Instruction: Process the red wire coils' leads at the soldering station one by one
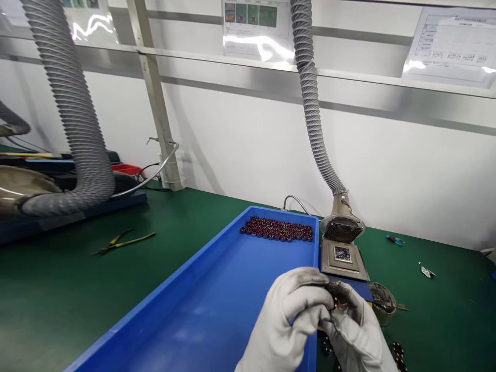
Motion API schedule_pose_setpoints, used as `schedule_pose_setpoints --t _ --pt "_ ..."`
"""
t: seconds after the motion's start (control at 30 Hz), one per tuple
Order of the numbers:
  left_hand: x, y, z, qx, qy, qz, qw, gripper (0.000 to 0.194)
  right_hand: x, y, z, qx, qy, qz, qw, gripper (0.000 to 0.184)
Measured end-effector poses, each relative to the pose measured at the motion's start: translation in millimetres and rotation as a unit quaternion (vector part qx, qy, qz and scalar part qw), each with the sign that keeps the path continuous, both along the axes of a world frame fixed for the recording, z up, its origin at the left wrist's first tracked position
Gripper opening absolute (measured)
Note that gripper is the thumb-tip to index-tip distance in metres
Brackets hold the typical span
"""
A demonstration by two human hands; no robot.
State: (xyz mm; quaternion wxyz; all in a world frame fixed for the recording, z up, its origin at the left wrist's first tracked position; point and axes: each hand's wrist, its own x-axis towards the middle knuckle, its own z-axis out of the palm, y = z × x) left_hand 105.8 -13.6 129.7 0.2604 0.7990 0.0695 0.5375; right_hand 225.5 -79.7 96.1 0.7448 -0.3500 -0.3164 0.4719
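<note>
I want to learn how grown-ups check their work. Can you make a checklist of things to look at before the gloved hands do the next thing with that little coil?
1. Both hands gloved: left hand and right hand wear white gloves. Ok.
2. Small coil pinched between the fingertips of both hands: ok, though mostly hidden.
3. Blue tray has bare floor near the hands; dark red coils sit only at its far end. Ok.
4. Fume hose nozzle stands behind the metal station. Ok.
5. Station switched on: cannot tell.
6. Pliers lie far off to the left, out of easy reach: not ok.
</note>
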Motion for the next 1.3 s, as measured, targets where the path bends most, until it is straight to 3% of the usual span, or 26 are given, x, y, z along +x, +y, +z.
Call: schedule_pose_setpoints --t 0.1,0.17,0.2,0.3,0.37,0.47,0.57,0.7,0.77,0.87,0.97,1.07,1.13,1.23,1.3 --pt "-5 3 -1.6 -0.114 -0.061 -0.012 0.992 0.022 -8 -4 5.8 -0.014 0.062 0.067 0.996 0.03" --pt "-8 3 -3.3 -0.15 -0.067 0.001 0.986 0.01 -12 -8 12.1 -0.015 0.078 0.099 0.992 0.032" --pt "-9 2 -4.0 -0.145 -0.043 0.007 0.988 0.013 -12 -10 14.8 -0.016 0.076 0.101 0.992 0.031" --pt "-8 -2 -4.4 -0.061 0.05 0.001 0.997 0.046 -9 -13 19.1 -0.022 0.056 0.093 0.994 0.027" --pt "-5 -4 -3.6 -0.019 0.044 -0.019 0.999 0.041 -8 -12 19.0 -0.024 0.05 0.093 0.994 0.026" --pt "-1 -4 -2.4 -0.033 -0.012 -0.052 0.998 0.018 -8 -9 16.4 -0.033 0.06 0.113 0.991 0.031" --pt "-1 0 -2.7 -0.12 -0.071 -0.09 0.986 0.016 -10 -7 12.6 -0.04 0.07 0.139 0.987 0.034" --pt "-10 6 -1.2 -0.278 -0.175 -0.103 0.939 0.009 -8 -9 9.7 -0.037 0.1 0.169 0.98 0.03" --pt "-12 7 0.9 -0.299 -0.137 -0.104 0.939 0.011 -7 -10 9.6 -0.03 0.104 0.166 0.98 0.027" --pt "-8 2 3.1 -0.296 -0.02 -0.162 0.941 0.025 -8 -9 9.4 -0.016 0.093 0.141 0.985 0.026" --pt "-2 -3 2.8 -0.355 -0.081 -0.15 0.919 0.009 -9 -7 7.5 -0.011 0.084 0.121 0.989 0.028" --pt "-7 0 2.5 -0.35 -0.159 -0.121 0.915 0.013 -7 -8 6.0 -0.016 0.089 0.135 0.987 0.027" --pt "-14 4 2.6 -0.352 -0.14 -0.112 0.919 0.022 -6 -9 6.5 -0.019 0.109 0.159 0.981 0.024" --pt "-17 4 2.0 -0.364 -0.035 -0.13 0.921 0.035 -6 -9 7.8 -0.025 0.135 0.185 0.973 0.023" --pt "-15 1 1.5 -0.35 -0.039 -0.151 0.924 0.022 -8 -8 8.1 -0.03 0.135 0.185 0.973 0.024"
